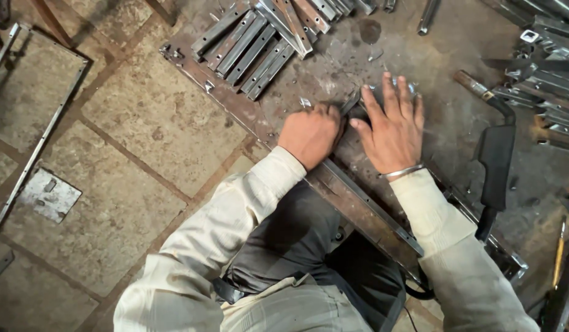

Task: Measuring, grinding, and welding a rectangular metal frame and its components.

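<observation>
My left hand (310,133) is curled into a fist, pressing on the end of a long flat metal strip (364,206) that runs along the edge of a rusty steel work plate (334,67). My right hand (392,126) lies flat with fingers spread on a small metal piece (364,95) right beside the left hand; most of that piece is hidden under the palm. A metal bangle sits on my right wrist. Both sleeves are pale beige.
A stack of cut metal channel sections (254,43) lies at the plate's far left. A black welding torch (497,154) with cable rests to the right. More metal sections (546,67) pile at far right. Stone floor, a thin metal frame (35,147) and a small plate (49,195) are at left.
</observation>
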